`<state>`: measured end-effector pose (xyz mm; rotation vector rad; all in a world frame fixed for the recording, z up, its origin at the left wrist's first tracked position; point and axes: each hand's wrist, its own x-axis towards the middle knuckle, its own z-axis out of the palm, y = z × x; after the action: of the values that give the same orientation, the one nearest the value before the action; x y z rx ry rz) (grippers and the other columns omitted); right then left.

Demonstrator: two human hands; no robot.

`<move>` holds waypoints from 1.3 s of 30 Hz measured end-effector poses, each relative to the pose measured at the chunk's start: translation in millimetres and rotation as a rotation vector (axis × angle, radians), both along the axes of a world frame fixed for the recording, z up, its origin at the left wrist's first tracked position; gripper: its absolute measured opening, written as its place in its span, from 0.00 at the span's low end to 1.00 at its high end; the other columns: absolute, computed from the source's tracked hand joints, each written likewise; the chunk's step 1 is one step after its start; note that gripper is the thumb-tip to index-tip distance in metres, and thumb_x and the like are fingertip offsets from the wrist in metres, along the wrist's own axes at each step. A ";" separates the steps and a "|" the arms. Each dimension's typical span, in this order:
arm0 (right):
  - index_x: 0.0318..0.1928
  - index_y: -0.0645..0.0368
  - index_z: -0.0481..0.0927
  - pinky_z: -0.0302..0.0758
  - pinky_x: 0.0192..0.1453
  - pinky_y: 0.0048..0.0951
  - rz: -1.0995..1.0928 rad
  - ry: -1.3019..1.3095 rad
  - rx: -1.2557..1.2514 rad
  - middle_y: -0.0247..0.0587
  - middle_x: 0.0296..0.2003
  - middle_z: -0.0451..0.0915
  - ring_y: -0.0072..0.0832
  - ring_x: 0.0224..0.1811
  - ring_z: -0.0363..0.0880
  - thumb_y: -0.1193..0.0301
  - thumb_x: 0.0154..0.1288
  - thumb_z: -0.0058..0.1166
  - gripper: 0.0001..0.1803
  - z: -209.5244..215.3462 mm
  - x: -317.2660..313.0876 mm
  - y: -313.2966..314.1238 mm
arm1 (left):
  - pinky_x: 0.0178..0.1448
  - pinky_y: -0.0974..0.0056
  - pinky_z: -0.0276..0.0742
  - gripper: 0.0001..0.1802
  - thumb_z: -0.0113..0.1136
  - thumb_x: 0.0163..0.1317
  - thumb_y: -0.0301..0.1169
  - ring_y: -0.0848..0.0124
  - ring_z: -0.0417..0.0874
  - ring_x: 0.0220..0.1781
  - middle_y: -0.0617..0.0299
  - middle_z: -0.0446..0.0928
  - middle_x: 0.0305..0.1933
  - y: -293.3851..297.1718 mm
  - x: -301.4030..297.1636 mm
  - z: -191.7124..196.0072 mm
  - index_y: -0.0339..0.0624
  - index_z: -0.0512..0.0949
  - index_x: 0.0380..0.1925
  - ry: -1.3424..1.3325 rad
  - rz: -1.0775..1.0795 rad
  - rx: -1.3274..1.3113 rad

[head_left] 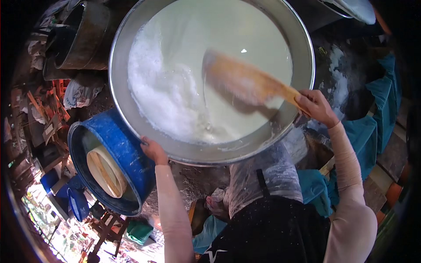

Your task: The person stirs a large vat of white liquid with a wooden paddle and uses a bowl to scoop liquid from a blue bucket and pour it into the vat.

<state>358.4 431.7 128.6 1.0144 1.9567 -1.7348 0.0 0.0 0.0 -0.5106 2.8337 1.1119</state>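
A wide round metal vat (120, 83) stands in front of me, holding a milky white liquid (228, 26) with froth (153, 96) gathered on its left side. My right hand (318, 106) grips the narrow end of a wooden paddle (245, 81) at the vat's right rim. The paddle's broad end reaches over the middle of the liquid and is smeared by motion; whether its tip is under the surface I cannot tell. My left hand (153, 150) is closed on the vat's rim at the lower left, its thumb side against the metal edge.
A blue barrel (120, 140) stands beside the vat at the left, with a pale round tub (105, 171) inside it. A rusty drum (87, 37) lies at the far left near scrap wood (48, 114). Teal cloth (362, 136) hangs at the right.
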 end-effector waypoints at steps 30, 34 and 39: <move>0.30 0.59 0.78 0.73 0.40 0.50 0.534 0.334 0.870 0.51 0.22 0.80 0.53 0.28 0.80 0.66 0.65 0.54 0.10 -26.2 -28.7 -105.3 | 0.66 0.48 0.70 0.37 0.42 0.74 0.51 0.35 0.75 0.61 0.25 0.73 0.59 31.8 -3.5 -2.0 0.17 0.71 0.56 0.060 -0.049 -0.013; 0.30 0.62 0.80 0.73 0.31 0.41 0.643 0.232 0.657 0.45 0.19 0.80 0.42 0.22 0.80 0.65 0.68 0.53 0.13 21.0 -16.3 -29.2 | 0.68 0.48 0.68 0.38 0.43 0.74 0.52 0.35 0.74 0.62 0.25 0.73 0.59 21.8 -2.0 -4.8 0.17 0.71 0.56 0.074 -0.039 -0.027; 0.38 0.66 0.83 0.66 0.24 0.23 -0.095 0.067 0.357 0.26 0.19 0.72 0.13 0.22 0.69 0.59 0.73 0.52 0.19 23.3 -18.6 24.1 | 0.71 0.50 0.65 0.41 0.44 0.73 0.55 0.37 0.72 0.65 0.24 0.71 0.61 4.1 -2.5 -15.5 0.15 0.69 0.58 0.092 -0.004 -0.099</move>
<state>339.8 455.7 152.0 1.1952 2.3538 -1.5129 -2.5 4.1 -15.5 -0.4718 2.9804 1.0243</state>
